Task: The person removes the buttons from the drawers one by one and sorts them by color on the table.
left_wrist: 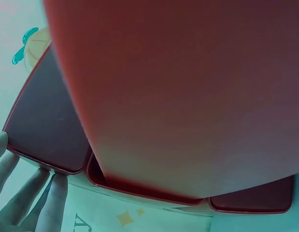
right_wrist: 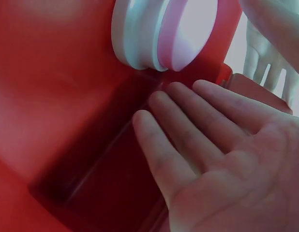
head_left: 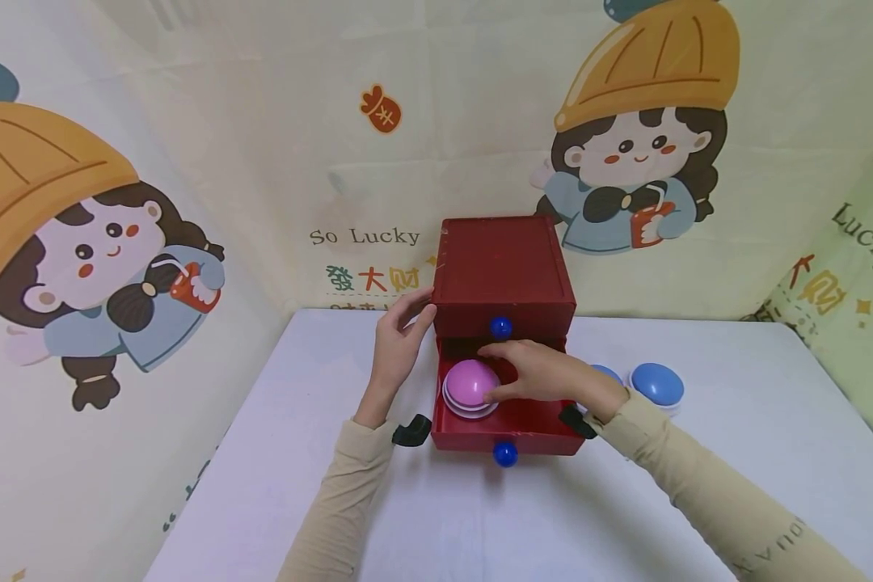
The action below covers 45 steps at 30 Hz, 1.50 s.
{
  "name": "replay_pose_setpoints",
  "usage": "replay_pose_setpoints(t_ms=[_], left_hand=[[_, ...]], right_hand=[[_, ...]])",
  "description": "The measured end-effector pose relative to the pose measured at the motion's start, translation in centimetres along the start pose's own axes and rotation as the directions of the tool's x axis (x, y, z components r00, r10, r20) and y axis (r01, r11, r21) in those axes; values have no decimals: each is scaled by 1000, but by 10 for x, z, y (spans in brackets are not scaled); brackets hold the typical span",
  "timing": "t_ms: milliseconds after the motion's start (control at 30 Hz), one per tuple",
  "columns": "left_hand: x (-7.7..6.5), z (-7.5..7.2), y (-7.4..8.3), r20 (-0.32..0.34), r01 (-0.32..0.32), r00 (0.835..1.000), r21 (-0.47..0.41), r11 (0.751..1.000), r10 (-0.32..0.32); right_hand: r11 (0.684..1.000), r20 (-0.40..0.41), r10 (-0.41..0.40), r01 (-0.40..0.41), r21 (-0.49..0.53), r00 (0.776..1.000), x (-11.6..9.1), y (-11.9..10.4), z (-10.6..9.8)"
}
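A dark red cabinet (head_left: 505, 259) stands on the table with its lower drawer (head_left: 534, 416) pulled out. Inside the drawer, toward the left, sits a pink dome on a white round base (head_left: 471, 381). My right hand (head_left: 541, 372) reaches into the drawer from the right, thumb close by the dome's right edge. In the right wrist view, its fingers (right_wrist: 173, 140) are straight, with a gap between them and the pink dome (right_wrist: 188, 34). My left hand (head_left: 400, 343) rests fingertips against the cabinet's left side; the left wrist view shows those fingers (left_wrist: 52, 203) extended along the cabinet edge.
Right of the cabinet are two blue domes on white bases: one blue dome (head_left: 657, 384) in full view, another (head_left: 606, 373) partly behind my right forearm. Blue round knobs stick out from the upper drawer (head_left: 501, 327) and lower drawer front. A printed cloth (head_left: 364, 178) hangs behind the white table (head_left: 291, 380).
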<state>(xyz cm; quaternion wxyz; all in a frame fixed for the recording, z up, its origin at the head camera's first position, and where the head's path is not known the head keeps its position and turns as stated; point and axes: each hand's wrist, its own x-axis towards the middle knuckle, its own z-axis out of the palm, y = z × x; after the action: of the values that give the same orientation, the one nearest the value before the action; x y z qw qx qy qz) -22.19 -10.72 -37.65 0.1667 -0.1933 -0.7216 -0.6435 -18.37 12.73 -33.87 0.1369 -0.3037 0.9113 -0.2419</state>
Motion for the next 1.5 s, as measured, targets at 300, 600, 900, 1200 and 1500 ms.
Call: replay_pose_setpoints(t_ms=[300,600,900,1200,1500], left_hand=[[0,0,0,2,10,1000,-6,1000,-10],[-4,1,33,23,44,999,-9,999,-44],[-4,1,32,25,40,999,-4,999,-40],[-4,1,31,21,46,999,-3,999,-46],[-4,1,31,11,37,999,-10,999,-37]], right_hand=[[1000,60,-16,15,17,998,9,0,7],[999,37,-17,15,31,999,16,1,17],[999,16,-34,34,12,999,20,4,23],[998,-8,-57,57,-4,998,20,2,22],[999,-49,-42,41,-10,998,17,1,19]])
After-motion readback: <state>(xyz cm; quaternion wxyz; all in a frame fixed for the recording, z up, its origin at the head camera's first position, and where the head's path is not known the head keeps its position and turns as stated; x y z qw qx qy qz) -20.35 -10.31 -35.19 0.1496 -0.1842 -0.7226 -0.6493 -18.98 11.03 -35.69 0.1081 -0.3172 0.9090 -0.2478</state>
